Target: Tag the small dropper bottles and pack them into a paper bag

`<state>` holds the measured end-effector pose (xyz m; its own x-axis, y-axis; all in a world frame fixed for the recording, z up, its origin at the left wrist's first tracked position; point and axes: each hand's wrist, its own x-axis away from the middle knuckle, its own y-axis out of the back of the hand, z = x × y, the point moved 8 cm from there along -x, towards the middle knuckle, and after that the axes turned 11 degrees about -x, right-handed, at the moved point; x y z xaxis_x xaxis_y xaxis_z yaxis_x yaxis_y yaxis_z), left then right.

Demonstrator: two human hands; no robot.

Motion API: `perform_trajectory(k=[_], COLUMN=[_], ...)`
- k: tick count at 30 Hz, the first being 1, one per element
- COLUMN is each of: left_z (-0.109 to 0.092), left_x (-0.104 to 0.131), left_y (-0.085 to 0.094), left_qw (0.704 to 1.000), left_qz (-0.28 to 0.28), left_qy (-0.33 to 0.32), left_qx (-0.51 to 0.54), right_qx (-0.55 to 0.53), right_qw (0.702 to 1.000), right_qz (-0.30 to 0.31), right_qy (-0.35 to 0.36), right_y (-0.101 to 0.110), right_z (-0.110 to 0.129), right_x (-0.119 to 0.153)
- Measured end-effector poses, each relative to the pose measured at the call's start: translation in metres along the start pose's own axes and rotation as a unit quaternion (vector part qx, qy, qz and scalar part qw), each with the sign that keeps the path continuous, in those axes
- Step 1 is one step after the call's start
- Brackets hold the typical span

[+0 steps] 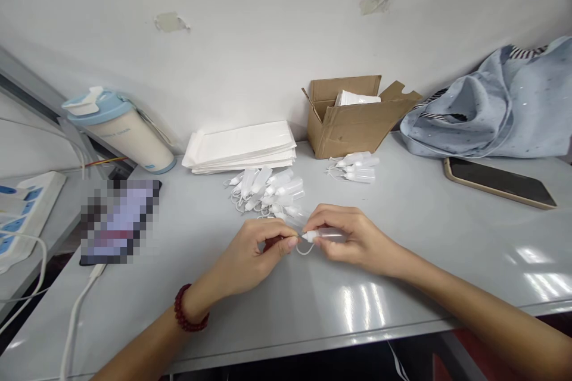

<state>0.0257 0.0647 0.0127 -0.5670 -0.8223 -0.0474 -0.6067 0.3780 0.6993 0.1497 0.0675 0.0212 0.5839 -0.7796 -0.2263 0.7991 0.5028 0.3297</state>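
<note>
My right hand (346,233) is closed around a small translucent squeeze bottle (329,234), which lies sideways with its white pointed nozzle towards the left. A thin white tether loops down below the nozzle. Just off the nozzle's tip, my left hand (259,250) pinches thumb and forefinger together; whatever is between them is too small to make out. Right behind my hands lies a pile of similar squeeze bottles (272,187) with thin tethers. Several more squeeze bottles (357,174) lie in a smaller group farther right, in front of the cardboard box.
Against the wall stand a stack of white paper sleeves (241,146) and an open cardboard box (353,131). A tumbler (129,137) and a blurred phone (123,220) on a cable are left. Rightward are another phone (500,181) and a blue fabric bag (500,107). A power strip (27,214) sits far left.
</note>
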Motion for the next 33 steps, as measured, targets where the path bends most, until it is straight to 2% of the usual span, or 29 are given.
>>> perform_trajectory(k=[13,20,26,33], left_z=[0.003,0.004,-0.005,-0.016], left_x=[-0.005,0.003,0.005,0.005], left_y=[0.007,0.026,0.027,0.023], left_qw=[0.999,0.988,0.984,0.971], left_qz=[-0.033,-0.146,-0.177,-0.225], left_qy=[0.016,0.008,-0.016,-0.064], left_qx=[0.037,0.042,0.008,-0.051], right_qx=[0.014,0.043,0.023,0.066], right_qw=[0.999,0.994,0.998,0.997], right_qz=[-0.029,-0.049,-0.035,-0.029], right_qy=[0.001,-0.085,-0.054,-0.017], right_y=[0.007,0.033,0.027,0.027], right_z=[0.007,0.004,0.006,-0.003], right_x=[-0.001,0.0,0.0,0.0])
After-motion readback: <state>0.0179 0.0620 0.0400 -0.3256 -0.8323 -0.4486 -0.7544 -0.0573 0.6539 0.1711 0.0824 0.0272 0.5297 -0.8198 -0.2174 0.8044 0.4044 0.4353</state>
